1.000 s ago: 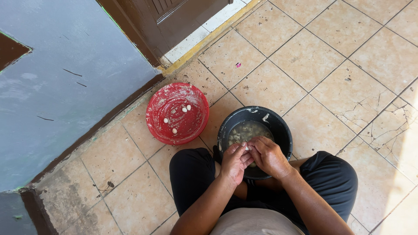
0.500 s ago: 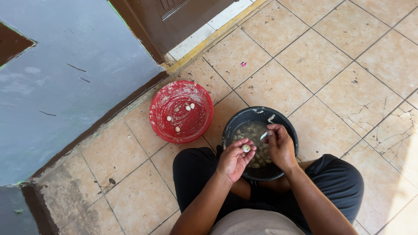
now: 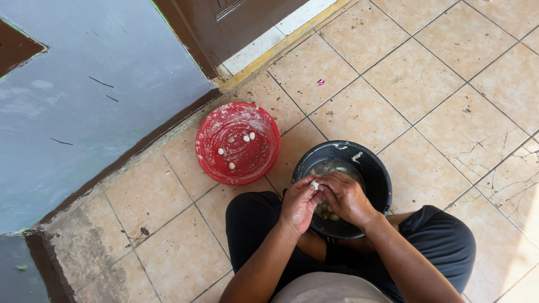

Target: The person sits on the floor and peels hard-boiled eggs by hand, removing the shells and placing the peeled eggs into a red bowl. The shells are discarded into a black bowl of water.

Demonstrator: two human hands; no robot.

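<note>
A person sits on the tiled floor [image 3: 426,84] with knees spread in dark trousers, and both hands meet over a black bucket [image 3: 377,174] set between the legs. The left hand [image 3: 298,203] and the right hand [image 3: 347,197] press together above the near rim of the bucket, fingers curled inward around a small white, rounded piece [image 3: 315,184] that shows just between the fingertips. Both hands are closed on that piece, the left from one side and the right from the other; how much of it each hand grips cannot be told, since the fingers cover most of it.

Inside the bucket lies cloudy, greyish water with more pale pieces in it, partly hidden beneath the hands. A small pale scrap clings to the far inner wall of the bucket.

Just beside the bucket, on its left and slightly farther from the person, a red bowl [image 3: 216,160] rests on the floor, its inside streaked with whitish residue. Five small white pieces [image 3: 247,136] lie in it, three close together near the middle and two apart nearer the person.

Behind the bowl a blue-grey wall [image 3: 101,106] with a dark brown base strip meets the floor, and a brown door [image 3: 236,22] stands at the far edge above a yellow threshold.
</note>
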